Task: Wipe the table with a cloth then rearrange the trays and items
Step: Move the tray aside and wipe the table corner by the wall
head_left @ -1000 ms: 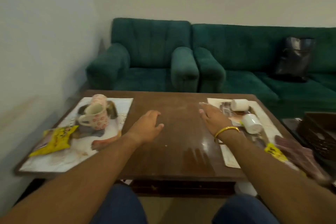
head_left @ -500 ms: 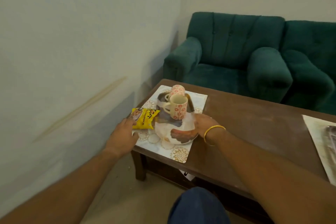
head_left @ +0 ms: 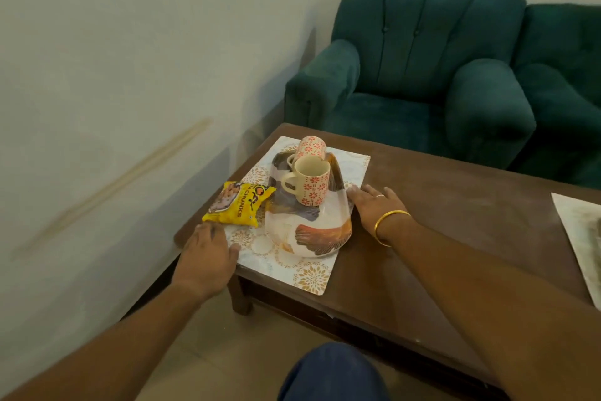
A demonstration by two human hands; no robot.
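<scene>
I judge I am clearing the desk [head_left: 455, 205] for wiping; no cloth is in sight. My left grip [head_left: 208, 251] lies flat and spread on the mat [head_left: 312, 277], near-left edge, beside the packet [head_left: 239, 204]. My right grip [head_left: 377, 205], fingers straight, touches the tray [head_left: 312, 238] carrying two mugs [head_left: 309, 182]. Next I need a level two-sided lift, or the mugs may tip.

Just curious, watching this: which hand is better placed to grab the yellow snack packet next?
Probably the left hand: it is at the edge of the mat, right beside the yellow packet. The right hand is on the other side of the patterned tray, with the mugs between.
</scene>
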